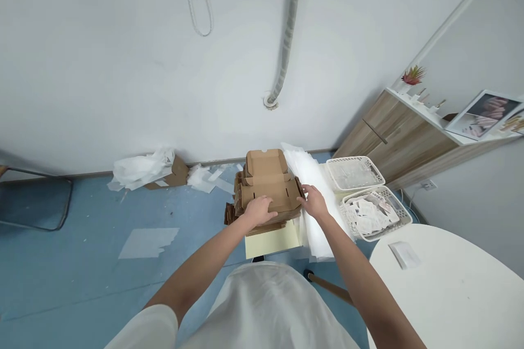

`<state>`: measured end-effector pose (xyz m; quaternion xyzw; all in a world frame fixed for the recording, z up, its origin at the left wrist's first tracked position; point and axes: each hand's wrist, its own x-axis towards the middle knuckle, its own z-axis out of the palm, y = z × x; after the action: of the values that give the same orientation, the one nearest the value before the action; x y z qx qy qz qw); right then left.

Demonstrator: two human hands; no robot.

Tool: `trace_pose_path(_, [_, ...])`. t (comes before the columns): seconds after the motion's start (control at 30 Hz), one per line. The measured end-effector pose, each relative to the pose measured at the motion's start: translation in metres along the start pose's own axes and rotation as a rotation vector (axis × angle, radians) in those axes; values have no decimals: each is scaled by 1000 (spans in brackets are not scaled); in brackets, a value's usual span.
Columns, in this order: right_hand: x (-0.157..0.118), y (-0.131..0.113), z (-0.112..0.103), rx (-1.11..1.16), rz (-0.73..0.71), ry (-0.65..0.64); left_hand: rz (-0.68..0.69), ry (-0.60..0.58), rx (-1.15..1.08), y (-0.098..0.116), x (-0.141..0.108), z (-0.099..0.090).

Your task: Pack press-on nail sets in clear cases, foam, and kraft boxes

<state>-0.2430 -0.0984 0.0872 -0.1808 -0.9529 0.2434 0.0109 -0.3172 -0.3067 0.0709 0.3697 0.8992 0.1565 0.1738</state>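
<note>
A brown cardboard mailer box (pixel 267 191), unfolded with its lid raised toward the wall, lies on top of a stack of flat cardboard pieces (pixel 230 212). My left hand (pixel 258 211) rests on its near left part, thumb and fingers apart. At the right side, my right hand (pixel 314 202) pinches the box's upturned side flap between thumb and fingers. Beneath the stack, a pale yellow surface (pixel 273 241) shows at the front. White foam sheeting (pixel 317 223) lies just right of the stack, under my right forearm.
Two white plastic baskets (pixel 355 173) stand to the right, the nearer one holding packets. A round white table (pixel 446 294) is at the lower right, beside a wooden cabinet (pixel 413 147). Scraps and a carton (pixel 177 172) lie along the wall; a chair (pixel 33 202) is far left.
</note>
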Motion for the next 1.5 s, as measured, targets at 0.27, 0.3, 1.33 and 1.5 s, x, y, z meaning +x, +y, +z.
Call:
trace_pose_path(0.27, [24,-20,14,-248,157,-118,92,1,18,-9,0,11])
trace_pose_path(0.3, [25,-18,12,-211,189,-106,121,9,29,-10,0,12])
trace_pose_path(1.33, [-51,-29,52,-75,-68,-274,91,315,-93,12,-3,-33])
trace_pose_path(1.5, [-43,-12,22,432,8,-170,127,304,-117,18,-13,-32])
